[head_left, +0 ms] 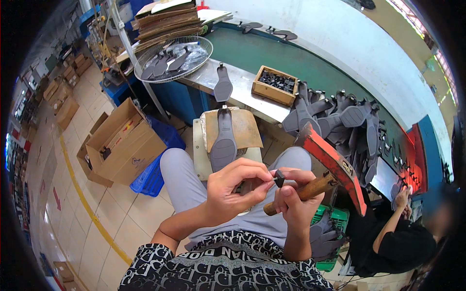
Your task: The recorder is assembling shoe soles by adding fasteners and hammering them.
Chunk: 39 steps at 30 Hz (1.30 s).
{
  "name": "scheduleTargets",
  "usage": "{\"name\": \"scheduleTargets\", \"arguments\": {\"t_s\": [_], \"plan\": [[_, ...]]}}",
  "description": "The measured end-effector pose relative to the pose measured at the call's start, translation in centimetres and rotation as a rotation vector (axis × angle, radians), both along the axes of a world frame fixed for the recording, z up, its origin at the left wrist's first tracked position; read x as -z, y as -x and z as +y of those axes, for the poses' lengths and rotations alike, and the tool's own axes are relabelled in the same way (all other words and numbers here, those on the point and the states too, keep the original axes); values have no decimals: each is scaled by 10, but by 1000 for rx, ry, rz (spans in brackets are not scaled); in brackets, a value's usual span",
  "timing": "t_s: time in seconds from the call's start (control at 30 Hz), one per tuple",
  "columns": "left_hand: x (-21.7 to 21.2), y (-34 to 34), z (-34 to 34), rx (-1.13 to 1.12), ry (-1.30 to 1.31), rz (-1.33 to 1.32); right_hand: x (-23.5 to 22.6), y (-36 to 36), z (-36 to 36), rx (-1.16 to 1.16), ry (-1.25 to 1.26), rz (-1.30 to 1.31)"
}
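Both of my hands meet above my lap around a small black heel tip (278,178) with what looks like a thin metal pin. My left hand (236,188) pinches it at the pin side between thumb and forefinger. A hammer (316,186) with a wooden handle and worn red head lies across my right hand (297,201), whose fingers close round the handle while the fingertips touch the heel tip. Before my knees, a dark grey shoe sole with a heel (224,140) rests on a padded stand (250,130). Another sole (223,86) lies beyond it on the metal bench edge.
A wooden box (273,92) of small black pieces stands on the bench beside piled soles (352,116). Left of it is a wire basket (206,53) with soles. Cardboard box (127,153) and blue crate (150,182) sit left; a co-worker (400,237) works at right.
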State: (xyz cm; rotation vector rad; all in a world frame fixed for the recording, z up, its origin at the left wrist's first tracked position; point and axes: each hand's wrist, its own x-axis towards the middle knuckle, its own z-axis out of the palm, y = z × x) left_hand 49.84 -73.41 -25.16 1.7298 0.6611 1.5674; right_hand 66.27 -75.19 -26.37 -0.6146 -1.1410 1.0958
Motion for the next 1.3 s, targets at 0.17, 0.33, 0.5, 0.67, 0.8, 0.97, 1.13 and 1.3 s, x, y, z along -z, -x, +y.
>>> {"name": "scheduleTargets", "arguments": {"t_s": [0.17, 0.33, 0.5, 0.67, 0.8, 0.97, 1.13, 1.3], "plan": [[17, 18, 43, -98, -10, 149, 13, 3, 50, -5, 155, -133], [61, 64, 128, -477, 148, 350, 39, 13, 102, -15, 369, -218], [105, 83, 212, -490, 142, 504, 51, 14, 147, -69, 482, -283], [116, 79, 228, -449, 120, 723, 60, 22, 202, -25, 326, -461], [128, 72, 211, -526, 97, 727, 68, 34, 232, -80, 178, -554], [134, 76, 204, -531, 145, 678, 64, 56, 253, -180, 42, -758], [131, 67, 193, -657, 69, 718, 81, 51, 247, -100, -16, -728], [129, 73, 176, -549, 109, 619, 118, 11, 219, 15, 303, -630]]}}
